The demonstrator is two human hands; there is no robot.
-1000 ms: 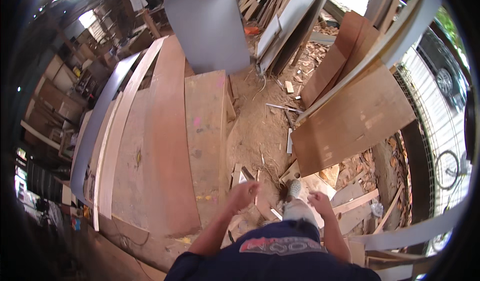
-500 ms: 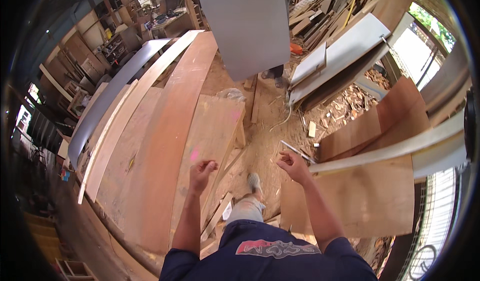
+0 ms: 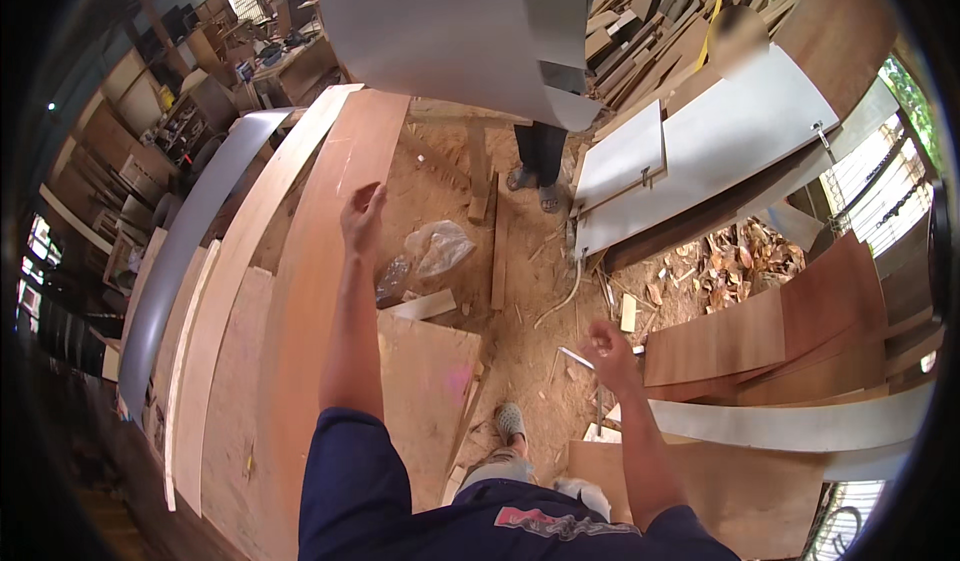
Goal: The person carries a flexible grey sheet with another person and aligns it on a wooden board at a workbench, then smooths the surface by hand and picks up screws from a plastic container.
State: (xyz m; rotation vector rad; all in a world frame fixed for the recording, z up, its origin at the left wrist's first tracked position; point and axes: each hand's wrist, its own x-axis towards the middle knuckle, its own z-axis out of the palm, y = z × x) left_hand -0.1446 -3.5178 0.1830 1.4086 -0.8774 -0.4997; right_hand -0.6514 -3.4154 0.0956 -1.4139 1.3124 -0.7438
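My left hand is stretched forward over the long reddish-brown plywood strip, its fingers curled together and nothing visible in them. I cannot tell whether it touches the strip. My right hand hangs above the floor on the right, slightly blurred, with loosely bent fingers apart and nothing in them. Ahead, a large smooth grey sheet stands tilted; the person behind it shows only by dark trouser legs and sandals. Left of the plywood strip lie a pale wooden strip and a curved dark grey sheet.
A worktable stands at my left, with a crumpled clear plastic bag beyond it. White panels lean at the right, near scrap wood. Brown plywood sheets and a wood offcut lie nearer. Another person's blurred head shows behind the panels.
My left hand has reached forward over the plywood strip; my right hand has shifted slightly right and down. The grey sheet has swung left and tilted, uncovering the other person's legs.
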